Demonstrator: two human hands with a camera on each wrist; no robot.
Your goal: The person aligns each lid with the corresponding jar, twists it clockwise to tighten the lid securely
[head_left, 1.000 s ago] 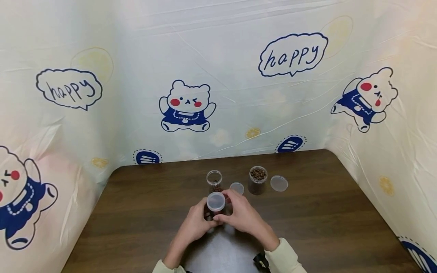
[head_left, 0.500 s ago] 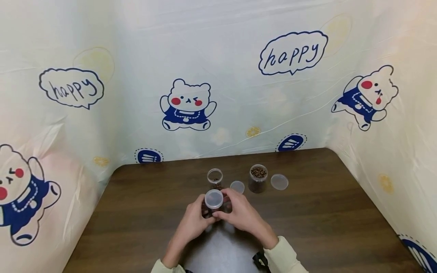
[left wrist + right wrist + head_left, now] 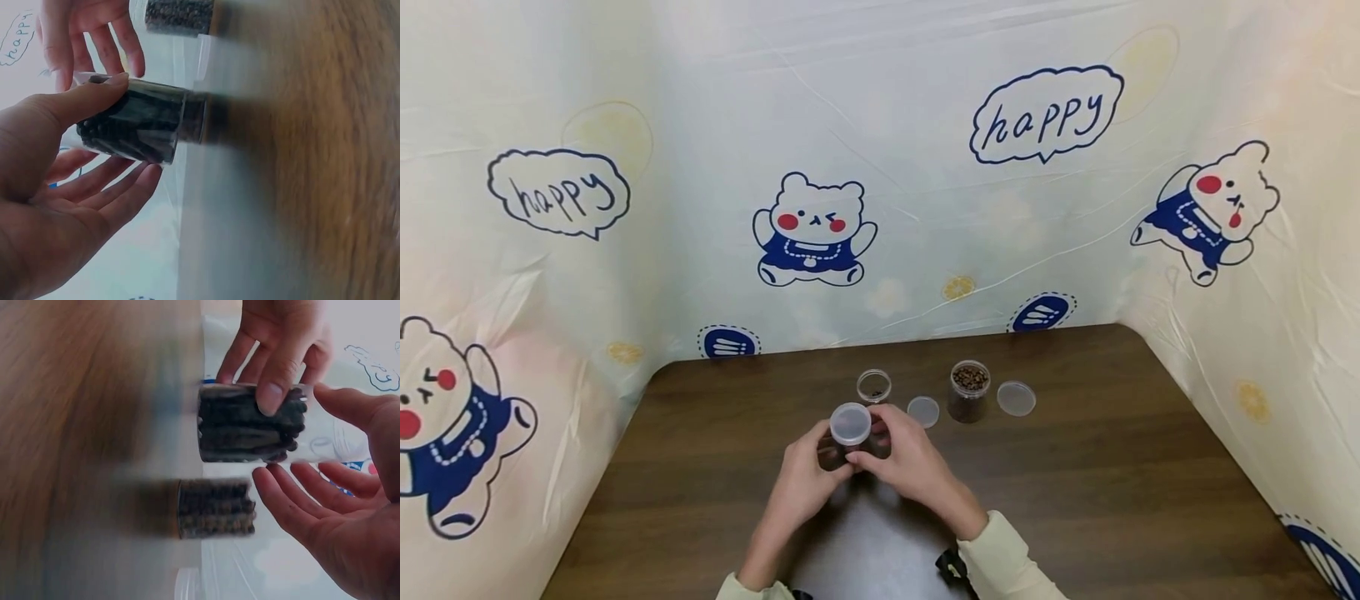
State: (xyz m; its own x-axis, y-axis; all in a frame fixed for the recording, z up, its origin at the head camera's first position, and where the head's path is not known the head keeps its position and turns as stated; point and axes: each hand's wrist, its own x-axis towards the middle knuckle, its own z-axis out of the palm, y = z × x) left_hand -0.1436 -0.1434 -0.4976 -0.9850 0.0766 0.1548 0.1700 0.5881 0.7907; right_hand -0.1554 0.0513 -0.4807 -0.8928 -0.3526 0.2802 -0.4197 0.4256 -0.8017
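A clear lidded jar (image 3: pixel 850 425) with dark contents is between both hands, held upright above the table. My left hand (image 3: pixel 801 479) grips its body, the thumb lying along the side of the jar (image 3: pixel 131 122) in the left wrist view. Around the upper part, near the lid, my right hand (image 3: pixel 910 458) holds it between thumb and fingertips. Directly behind stands an uncovered jar (image 3: pixel 874 385) with some brown beans, its lower part hidden by the held jar and right hand. Its beans (image 3: pixel 215 507) show more clearly in the right wrist view.
Farther right on the brown table (image 3: pixel 1112 467) is an uncovered jar (image 3: pixel 968 404) nearly full of brown beans. One loose translucent lid (image 3: pixel 922 412) lies between the two standing jars; another lid (image 3: pixel 1017 398) lies at the right. A printed curtain (image 3: pixel 910 167) encloses the table's back and sides.
Both hands have shifted left together with the lidded jar, slightly toward the back. The standing jars and loose lids have stayed in place.
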